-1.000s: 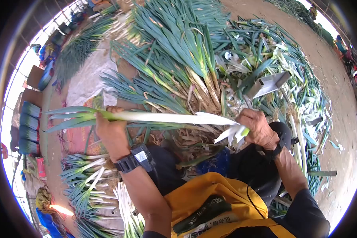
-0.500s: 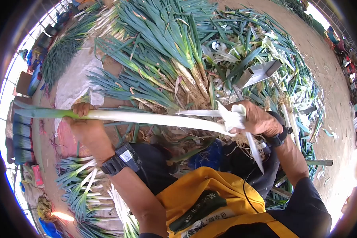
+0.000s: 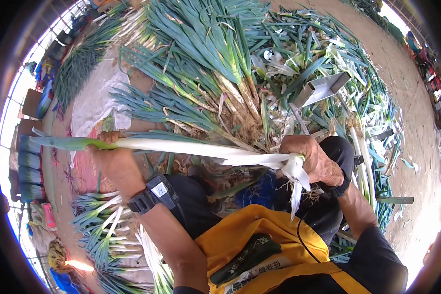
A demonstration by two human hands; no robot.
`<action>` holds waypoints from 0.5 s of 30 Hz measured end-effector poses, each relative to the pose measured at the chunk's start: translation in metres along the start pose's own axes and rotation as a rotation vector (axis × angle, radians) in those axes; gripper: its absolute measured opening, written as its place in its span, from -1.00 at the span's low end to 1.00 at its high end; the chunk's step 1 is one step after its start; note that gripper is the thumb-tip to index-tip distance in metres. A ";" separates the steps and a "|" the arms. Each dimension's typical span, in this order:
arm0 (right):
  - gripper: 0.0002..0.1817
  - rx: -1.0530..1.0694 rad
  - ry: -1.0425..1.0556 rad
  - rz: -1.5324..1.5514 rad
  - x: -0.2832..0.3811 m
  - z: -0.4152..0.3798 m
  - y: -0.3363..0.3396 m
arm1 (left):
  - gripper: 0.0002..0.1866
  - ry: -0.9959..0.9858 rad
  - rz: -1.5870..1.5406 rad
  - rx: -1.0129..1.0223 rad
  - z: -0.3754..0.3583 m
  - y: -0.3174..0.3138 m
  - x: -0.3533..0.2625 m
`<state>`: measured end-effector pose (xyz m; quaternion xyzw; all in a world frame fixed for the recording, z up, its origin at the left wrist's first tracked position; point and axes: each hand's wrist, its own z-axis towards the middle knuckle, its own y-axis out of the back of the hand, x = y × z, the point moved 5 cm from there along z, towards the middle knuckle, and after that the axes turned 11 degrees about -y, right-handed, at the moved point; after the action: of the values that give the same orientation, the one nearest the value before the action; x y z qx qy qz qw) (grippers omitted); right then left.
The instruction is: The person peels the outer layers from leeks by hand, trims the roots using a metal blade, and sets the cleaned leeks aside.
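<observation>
A long green onion [image 3: 181, 147] stretches almost level across my lap, its green top on the left and its white root end on the right. Near the start of the green leaves, my left hand [image 3: 113, 154] is closed around it. My right hand [image 3: 311, 157] grips the root end, where loosened white outer skin [image 3: 295, 171] bunches up and dangles in strips. Stringy roots [image 3: 313, 193] show below this hand. Just beyond the stalk lies a heap of untrimmed green onions [image 3: 196, 63] with soil on their roots.
Cleaned green onions [image 3: 110, 230] lie in rows at my lower left. At the upper right, stripped leaves and skins [image 3: 338, 59] form a pile around a metal bracket [image 3: 323, 89]. White sheeting [image 3: 93, 100] covers ground at the left.
The loosened skin at the root end has shifted and now hangs lower. My right hand has turned and moved slightly. My left hand moved a little right and down, still gripping the stalk.
</observation>
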<state>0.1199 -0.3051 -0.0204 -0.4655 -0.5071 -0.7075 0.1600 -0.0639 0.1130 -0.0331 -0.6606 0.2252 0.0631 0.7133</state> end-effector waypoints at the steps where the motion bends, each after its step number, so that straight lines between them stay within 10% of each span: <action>1: -0.76 0.016 0.054 0.012 0.003 0.000 0.000 | -0.45 -0.010 0.013 0.006 0.001 0.001 0.001; 15: -0.71 0.117 -0.114 0.144 -0.016 -0.015 0.010 | -0.54 -0.125 0.214 -0.054 -0.017 -0.012 -0.001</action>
<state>0.1280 -0.3261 -0.0291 -0.5300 -0.5210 -0.6358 0.2083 -0.0644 0.0952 -0.0218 -0.6465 0.2477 0.1860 0.6972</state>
